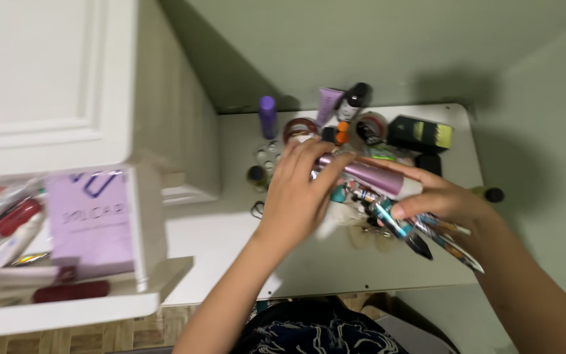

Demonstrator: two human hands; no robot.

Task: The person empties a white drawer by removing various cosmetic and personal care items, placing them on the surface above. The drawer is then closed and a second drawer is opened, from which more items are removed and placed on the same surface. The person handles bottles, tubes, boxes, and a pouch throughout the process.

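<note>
2 bare hands work over a white tabletop (217, 242). Left hand (296, 190) lies at the picture's centre, fingers curled over the near end of a pink-mauve tube (369, 176); contact is clear, but blur keeps me from telling whether it is clenched round it. Right hand (443, 200), at 3 o'clock from the left, presses its fingers along the tube's far end and grasps a bunch of pens and slim cosmetic sticks (420, 233) that fan out toward 5 o'clock. The tube lies nearly level, held between both hands, above the clutter.

At 12 o'clock from the hands: a purple-capped bottle (268, 115), a lilac squeeze tube (328, 103), a black bottle (355, 98), 2 round pots (301, 129). At 1 o'clock lies a black box with a yellow-green label (420, 134); its side faces the camera.

At 9 o'clock, well apart, an open white drawer (145, 223) holds a lavender rectangular carton with dark printing (92, 219), with red and white tubes (14, 219) just beside it at its left. A white panelled cabinet door (47, 78) sits at 10 o'clock.
</note>
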